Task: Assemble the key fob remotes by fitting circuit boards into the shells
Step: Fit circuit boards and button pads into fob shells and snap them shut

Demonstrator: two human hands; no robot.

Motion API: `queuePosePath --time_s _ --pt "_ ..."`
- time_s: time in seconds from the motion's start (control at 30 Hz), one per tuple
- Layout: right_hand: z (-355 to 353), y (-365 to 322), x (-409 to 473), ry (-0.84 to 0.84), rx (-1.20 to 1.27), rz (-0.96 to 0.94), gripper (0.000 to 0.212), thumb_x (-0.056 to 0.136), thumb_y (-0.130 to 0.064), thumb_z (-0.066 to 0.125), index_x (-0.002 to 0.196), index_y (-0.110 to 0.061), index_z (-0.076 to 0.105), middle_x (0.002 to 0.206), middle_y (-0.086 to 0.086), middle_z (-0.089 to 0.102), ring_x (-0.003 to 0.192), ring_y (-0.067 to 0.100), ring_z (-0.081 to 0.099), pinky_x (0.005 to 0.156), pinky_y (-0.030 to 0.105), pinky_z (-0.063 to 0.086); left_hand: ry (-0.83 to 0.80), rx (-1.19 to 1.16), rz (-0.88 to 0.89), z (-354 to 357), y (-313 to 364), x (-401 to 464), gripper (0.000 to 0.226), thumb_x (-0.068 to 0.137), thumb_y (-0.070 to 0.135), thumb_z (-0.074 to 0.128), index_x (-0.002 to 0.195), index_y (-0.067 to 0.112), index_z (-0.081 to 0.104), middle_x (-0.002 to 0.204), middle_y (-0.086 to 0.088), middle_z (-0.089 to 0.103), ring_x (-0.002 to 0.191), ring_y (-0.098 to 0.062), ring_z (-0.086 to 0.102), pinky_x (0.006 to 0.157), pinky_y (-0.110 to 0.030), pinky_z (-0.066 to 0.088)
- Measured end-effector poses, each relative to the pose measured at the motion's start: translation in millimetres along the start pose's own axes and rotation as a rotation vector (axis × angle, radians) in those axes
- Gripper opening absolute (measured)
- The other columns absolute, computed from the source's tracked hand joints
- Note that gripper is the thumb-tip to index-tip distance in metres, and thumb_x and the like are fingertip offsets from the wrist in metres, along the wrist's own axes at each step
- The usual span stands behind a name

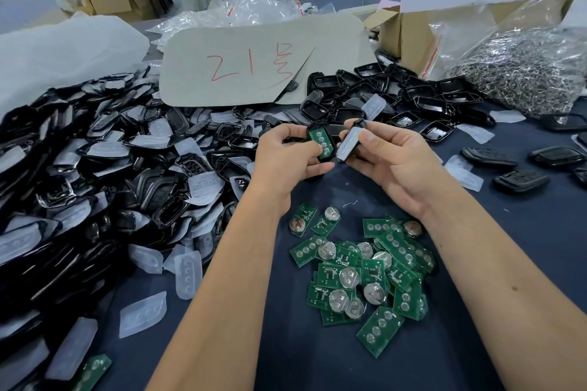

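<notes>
Green board [321, 140] sat in the shell [313, 133] gripped by the left hand [287, 154]; the right hand [389, 159] pinched the cover [349, 143] just beside it, both upright.

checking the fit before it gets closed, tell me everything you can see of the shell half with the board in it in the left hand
The shell half is a black, glossy-looking plastic tray with rounded corners, held above the dark blue table. A green circuit board sits inside its rim, showing a row of round silvery pads. It is tilted, open face toward the camera. The left hand grips it, thumb on the board's lower end. The right hand holds a second shell piece with a translucent pad close beside it; whether they touch is unclear.
</notes>
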State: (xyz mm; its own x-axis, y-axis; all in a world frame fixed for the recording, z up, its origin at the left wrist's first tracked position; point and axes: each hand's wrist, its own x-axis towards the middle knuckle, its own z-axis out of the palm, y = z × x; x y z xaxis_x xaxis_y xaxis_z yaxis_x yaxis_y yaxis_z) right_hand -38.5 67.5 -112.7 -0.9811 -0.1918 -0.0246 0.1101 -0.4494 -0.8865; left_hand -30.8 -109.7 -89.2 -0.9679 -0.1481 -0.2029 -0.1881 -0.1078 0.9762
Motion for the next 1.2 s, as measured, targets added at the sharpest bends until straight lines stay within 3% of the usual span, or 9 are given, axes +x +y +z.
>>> queuePosePath --time_s 0.23,0.33,0.43,0.57,0.67,0.77,1.03,1.13,1.2 --pt "1 3 0 0.03 -0.044 -0.066 0.028 0.089 -0.01 0.066 0.115 -0.002 0.07 0.102 0.011 0.077 0.093 0.018 0.073 0.089 0.036 0.062 0.002 0.001 0.069 -2 -3 1 0.012 0.089 -0.009 0.072 0.087 0.004 0.07 0.059 0.005 0.069 0.054 -0.009 0.066 0.064 -0.027 0.062" --pt "1 6 1 0.061 -0.094 -0.102 0.025 0.091 -0.008 0.067 0.115 -0.002 0.071 0.103 0.012 0.077 0.095 0.02 0.074 0.089 0.037 0.062 -0.005 0.045 0.128 1 -3 -2 0.012 0.087 -0.005 0.075 0.085 0.007 0.073 0.072 -0.004 0.075 0.064 -0.017 0.072 0.065 -0.027 0.062" --pt "3 7 1 0.108 -0.131 -0.128 0.034 0.082 -0.016 0.074 0.113 -0.003 0.073 0.11 0.02 0.076 0.1 0.027 0.073 0.095 0.046 0.06 -0.016 0.122 0.197 4 -4 -4 0.009 0.087 -0.002 0.077 0.089 0.007 0.076 0.079 -0.011 0.077 0.071 -0.022 0.075 0.068 -0.03 0.062" --pt "5 10 1 0.159 -0.223 -0.167 0.038 0.074 -0.024 0.08 0.109 -0.008 0.076 0.107 0.02 0.077 0.096 0.03 0.074 0.096 0.053 0.059 -0.032 0.241 0.296 6 -6 -5 0.011 0.085 0.003 0.08 0.09 0.013 0.08 0.075 -0.004 0.078 0.073 -0.018 0.077 0.067 -0.032 0.064" --pt "4 13 2 0.187 -0.259 -0.186 0.029 0.084 -0.015 0.08 0.112 -0.007 0.075 0.107 0.015 0.078 0.105 0.036 0.074 0.094 0.051 0.061 -0.054 0.338 0.377 8 -7 -5 0.017 0.086 0.006 0.081 0.087 0.022 0.08 0.076 0.0 0.078 0.072 -0.017 0.077 0.069 -0.036 0.066" --pt "2 12 3 0.205 -0.26 -0.18 0.022 0.09 -0.01 0.078 0.112 -0.007 0.076 0.105 0.014 0.079 0.099 0.03 0.075 0.092 0.046 0.062 -0.085 0.398 0.42 9 -7 -4 0.022 0.089 0.008 0.079 0.089 0.03 0.079 0.079 0.002 0.079 0.071 -0.018 0.077 0.069 -0.04 0.066" --pt "5 12 2 0.238 -0.276 -0.189 0.02 0.085 -0.016 0.084 0.104 -0.014 0.078 0.096 0.008 0.081 0.085 0.018 0.076 0.08 0.032 0.062 -0.143 0.424 0.467 7 -8 -3 0.019 0.094 0.003 0.071 0.097 0.02 0.08 0.086 0.001 0.079 0.072 -0.015 0.077 0.064 -0.029 0.064" --pt "4 11 2 0.267 -0.323 -0.2 0.022 0.081 -0.024 0.088 0.1 -0.015 0.08 0.094 0.008 0.081 0.09 0.027 0.078 0.084 0.042 0.065 -0.175 0.498 0.543 7 -8 -3 0.017 0.09 0.01 0.075 0.101 0.021 0.082 0.083 0.009 0.078 0.074 -0.007 0.075 0.067 -0.026 0.062" --pt "3 12 2 0.31 -0.409 -0.214 0.026 0.078 -0.032 0.091 0.098 -0.017 0.082 0.091 0.005 0.081 0.091 0.03 0.078 0.083 0.049 0.065 -0.173 0.641 0.609 8 -9 -3 0.022 0.082 0.016 0.081 0.101 0.026 0.082 0.074 0.021 0.071 0.069 0.005 0.066 0.069 -0.013 0.052"
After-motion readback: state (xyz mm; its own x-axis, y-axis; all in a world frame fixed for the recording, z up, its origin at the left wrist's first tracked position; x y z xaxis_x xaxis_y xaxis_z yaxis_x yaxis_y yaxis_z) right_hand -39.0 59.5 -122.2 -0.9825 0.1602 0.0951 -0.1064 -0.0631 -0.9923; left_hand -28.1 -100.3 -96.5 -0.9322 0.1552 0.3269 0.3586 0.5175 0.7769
